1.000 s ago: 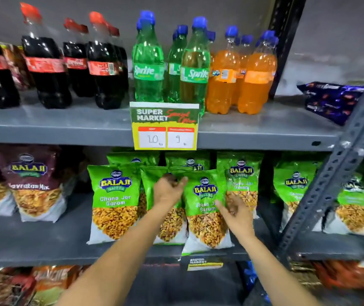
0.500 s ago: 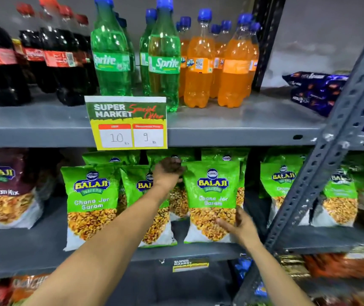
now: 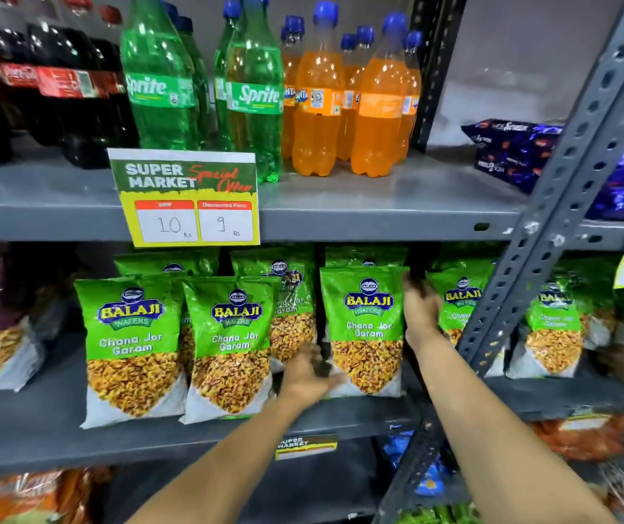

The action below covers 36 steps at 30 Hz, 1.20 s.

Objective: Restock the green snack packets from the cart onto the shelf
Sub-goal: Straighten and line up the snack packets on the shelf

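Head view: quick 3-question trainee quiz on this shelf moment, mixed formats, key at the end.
1. True or false: both hands are on the same Chana Jor Garam packet.
2. Multiple choice: the discounted price on the special offer sign reads A) 10 B) 9 C) 5.
3. Fill in: the left hand is at the packet's lower left; the right hand is at its ____ edge.

Key: 1 true; 2 B; 3 right.

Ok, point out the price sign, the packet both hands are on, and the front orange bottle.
price sign (image 3: 183,196), head view, its green header.
green packet (image 3: 367,327), head view, its printed front.
orange bottle (image 3: 318,119), head view, its body.
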### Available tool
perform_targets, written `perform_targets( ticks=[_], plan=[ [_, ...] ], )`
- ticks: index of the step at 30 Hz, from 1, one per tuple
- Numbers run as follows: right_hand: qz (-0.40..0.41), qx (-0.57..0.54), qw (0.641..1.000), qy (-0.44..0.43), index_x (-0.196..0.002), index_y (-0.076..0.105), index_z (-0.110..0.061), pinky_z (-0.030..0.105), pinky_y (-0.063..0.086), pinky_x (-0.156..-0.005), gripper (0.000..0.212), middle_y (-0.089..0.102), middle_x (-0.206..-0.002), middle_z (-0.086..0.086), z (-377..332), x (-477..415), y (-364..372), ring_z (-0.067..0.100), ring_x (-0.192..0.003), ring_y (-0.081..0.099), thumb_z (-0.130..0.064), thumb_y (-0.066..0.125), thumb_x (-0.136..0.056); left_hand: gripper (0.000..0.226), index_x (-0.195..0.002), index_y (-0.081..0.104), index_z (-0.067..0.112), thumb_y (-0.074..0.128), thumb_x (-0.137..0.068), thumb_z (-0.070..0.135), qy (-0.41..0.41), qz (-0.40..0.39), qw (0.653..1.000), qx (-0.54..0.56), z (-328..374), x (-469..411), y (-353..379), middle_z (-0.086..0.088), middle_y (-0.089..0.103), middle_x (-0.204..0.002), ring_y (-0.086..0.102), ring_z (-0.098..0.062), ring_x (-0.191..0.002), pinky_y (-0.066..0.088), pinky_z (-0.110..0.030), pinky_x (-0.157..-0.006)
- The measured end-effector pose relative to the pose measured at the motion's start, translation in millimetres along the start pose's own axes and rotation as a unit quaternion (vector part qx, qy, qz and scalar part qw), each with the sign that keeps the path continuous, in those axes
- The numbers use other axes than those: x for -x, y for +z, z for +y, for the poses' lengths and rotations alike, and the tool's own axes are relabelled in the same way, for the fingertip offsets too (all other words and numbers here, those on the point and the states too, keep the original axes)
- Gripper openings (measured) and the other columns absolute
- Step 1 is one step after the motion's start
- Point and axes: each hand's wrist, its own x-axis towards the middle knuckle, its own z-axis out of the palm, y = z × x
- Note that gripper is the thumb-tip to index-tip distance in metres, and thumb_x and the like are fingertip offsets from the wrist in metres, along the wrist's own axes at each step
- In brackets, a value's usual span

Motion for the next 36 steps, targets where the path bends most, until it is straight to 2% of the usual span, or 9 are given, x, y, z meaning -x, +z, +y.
perform_targets(
  ticks=[3,8,11,15,17,19,25,32,36],
  plan=[
    [-0.023,0.020,0.999,0.044,-0.105,0.060,-0.014,0.026,0.038,-0.086,0.036,0.061,-0.104,0.005,-6.5,-13.6,15.7,0.019,-0.099,0.055,-0.026,0.075,-0.075,0.065,-0.110,0.053,0.013,0.086,-0.060,0.037,0.002,-0.020,0.999,-0.051,-7.6,2.3,13.7,-0.001,0.065,-0.103,0.061,-0.018,-0.098,0.050,-0.027,-0.084],
    [0.036,-0.055,0.997,0.042,-0.099,0.057,-0.016,0.028,0.042,-0.090,0.030,0.057,-0.106,0.010,-12.4,-25.9,17.7,0.021,-0.098,0.052,-0.011,0.074,-0.075,0.070,-0.116,0.054,0.013,0.083,-0.060,0.045,-0.003,-0.002,0.994,-0.106,2.8,-0.3,20.7,-0.003,0.064,-0.119,0.059,-0.020,-0.106,0.050,-0.030,-0.092],
    [0.052,0.150,0.985,-0.065,-0.092,0.066,-0.007,0.033,0.046,-0.083,0.018,0.068,-0.102,0.017,-15.3,-29.1,18.5,0.030,-0.097,0.062,-0.018,0.071,-0.079,0.071,-0.119,0.053,0.012,0.082,-0.063,0.045,-0.009,0.004,0.994,-0.112,1.9,-0.1,22.4,-0.003,0.062,-0.122,0.058,-0.022,-0.110,0.047,-0.029,-0.094],
    [-0.127,0.497,0.848,-0.134,-0.113,0.059,0.000,0.037,0.046,-0.091,0.067,0.062,-0.118,0.023,-56.8,-11.3,41.0,0.039,-0.111,0.057,-0.059,0.053,-0.082,0.073,-0.123,0.051,0.012,0.081,-0.064,0.045,-0.009,0.004,0.994,-0.107,-1.4,2.5,23.3,-0.006,0.060,-0.128,0.055,-0.023,-0.115,0.046,-0.031,-0.096],
    [-0.270,0.535,0.783,-0.170,-0.127,0.048,-0.016,0.036,0.043,-0.100,0.063,0.054,-0.131,0.014,-69.3,-1.2,56.5,0.035,-0.119,0.052,-0.061,0.052,-0.082,0.078,-0.127,0.048,0.011,0.081,-0.064,0.044,-0.014,0.000,0.995,-0.100,-1.2,3.2,22.9,-0.006,0.057,-0.133,0.053,-0.024,-0.120,0.044,-0.032,-0.099],
    [-0.366,0.534,0.736,-0.198,-0.118,0.053,-0.024,0.032,0.042,-0.095,0.042,0.055,-0.131,0.008,-71.8,1.6,67.3,0.031,-0.118,0.053,-0.050,0.056,-0.085,0.082,-0.130,0.045,0.010,0.082,-0.065,0.042,-0.021,-0.008,0.995,-0.099,0.0,3.1,22.0,-0.007,0.054,-0.137,0.050,-0.024,-0.124,0.042,-0.032,-0.102],
    [-0.376,0.494,0.750,-0.228,-0.109,0.060,-0.016,0.026,0.036,-0.081,0.030,0.060,-0.123,0.009,-65.2,-6.5,69.4,0.028,-0.112,0.055,-0.038,0.055,-0.089,0.083,-0.130,0.045,0.011,0.080,-0.064,0.048,-0.037,-0.007,0.991,-0.131,4.9,2.4,20.6,-0.007,0.056,-0.134,0.052,-0.026,-0.121,0.044,-0.032,-0.100],
    [-0.302,0.519,0.737,-0.311,-0.104,0.059,-0.022,0.047,0.037,-0.104,0.021,0.065,-0.116,0.010,-39.6,4.0,77.6,0.032,-0.110,0.056,-0.035,0.050,-0.091,0.063,-0.103,0.048,0.014,0.081,-0.062,0.049,0.007,0.015,0.981,-0.192,16.7,14.8,12.2,-0.009,0.061,-0.115,0.057,-0.025,-0.101,0.048,-0.034,-0.084],
    [-0.269,0.443,0.747,-0.417,-0.104,0.061,-0.017,0.042,0.043,-0.093,0.030,0.068,-0.105,0.012,-24.9,33.0,89.0,0.034,-0.101,0.059,-0.040,0.052,-0.087,0.069,-0.123,0.045,0.020,0.072,-0.069,0.054,0.105,0.112,0.955,-0.253,23.0,43.5,-35.7,-0.002,0.055,-0.124,0.053,-0.023,-0.116,0.048,-0.036,-0.092]
  ],
)
